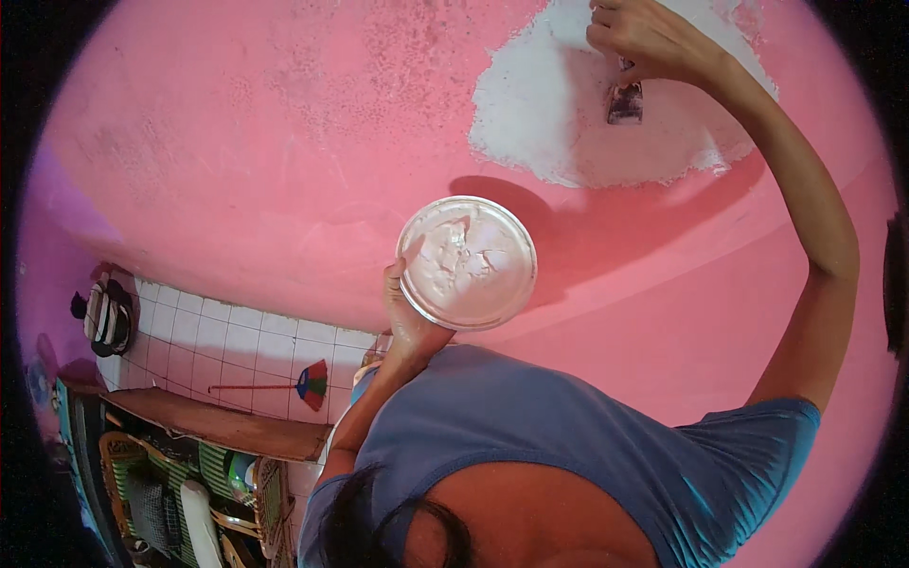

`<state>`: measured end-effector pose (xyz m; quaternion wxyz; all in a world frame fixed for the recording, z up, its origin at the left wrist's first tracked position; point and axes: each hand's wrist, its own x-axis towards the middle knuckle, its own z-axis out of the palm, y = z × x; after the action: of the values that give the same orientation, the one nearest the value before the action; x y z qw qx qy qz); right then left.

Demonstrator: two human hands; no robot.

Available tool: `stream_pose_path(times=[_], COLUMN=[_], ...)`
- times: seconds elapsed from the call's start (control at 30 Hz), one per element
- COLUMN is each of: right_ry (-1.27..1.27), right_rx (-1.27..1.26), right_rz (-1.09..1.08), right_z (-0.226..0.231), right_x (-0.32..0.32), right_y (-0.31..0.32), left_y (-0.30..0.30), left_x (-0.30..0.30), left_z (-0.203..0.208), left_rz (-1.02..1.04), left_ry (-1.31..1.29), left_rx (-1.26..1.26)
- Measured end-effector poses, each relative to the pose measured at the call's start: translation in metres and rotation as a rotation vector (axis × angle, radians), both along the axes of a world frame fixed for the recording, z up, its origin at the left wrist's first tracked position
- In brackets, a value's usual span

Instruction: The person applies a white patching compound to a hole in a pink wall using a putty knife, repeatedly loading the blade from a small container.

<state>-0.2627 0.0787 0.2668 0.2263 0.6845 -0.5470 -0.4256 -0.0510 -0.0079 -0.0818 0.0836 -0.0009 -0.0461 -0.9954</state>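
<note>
My left hand (pixel 409 327) grips a round, shallow lid (pixel 405 295) by its lower left rim, the thumb over the edge. Lumpy white putty (pixel 464 260) lies spread across the lid's face. Up at the top right, my right hand (pixel 644 36) is closed around a putty knife, its handle mostly hidden by the fingers. The putty knife (pixel 625 102) points its dark, smeared blade downward, over a large whitish patch (pixel 525 109) on the pink wall. Whether the blade touches the wall I cannot tell.
The pink wall (pixel 284 142) has dark, pitted blotches at upper left. At lower left a red-handled broom (pixel 311 385) lies on white floor tiles (pixel 256 350). Beyond a brown board (pixel 218 424) stands rattan furniture (pixel 118 454) with green striped seating. A bundle (pixel 109 317) sits by the far corner.
</note>
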Motion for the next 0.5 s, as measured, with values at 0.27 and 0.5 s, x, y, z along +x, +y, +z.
stream_pose_path(times=[0.27,0.5], right_ry=[-0.127,0.038], right_rx=[-0.349,-0.288], right_rz=[0.261,0.070], right_z=[0.050,0.042], right_x=[0.010,0.021], right_y=[-0.043,-0.022], left_y=[0.000,0.005], left_x=[-0.001,-0.001], left_z=[-0.004,0.002], left_rz=[-0.023,0.030], left_ry=[0.061,-0.051], left_rx=[0.050,-0.011])
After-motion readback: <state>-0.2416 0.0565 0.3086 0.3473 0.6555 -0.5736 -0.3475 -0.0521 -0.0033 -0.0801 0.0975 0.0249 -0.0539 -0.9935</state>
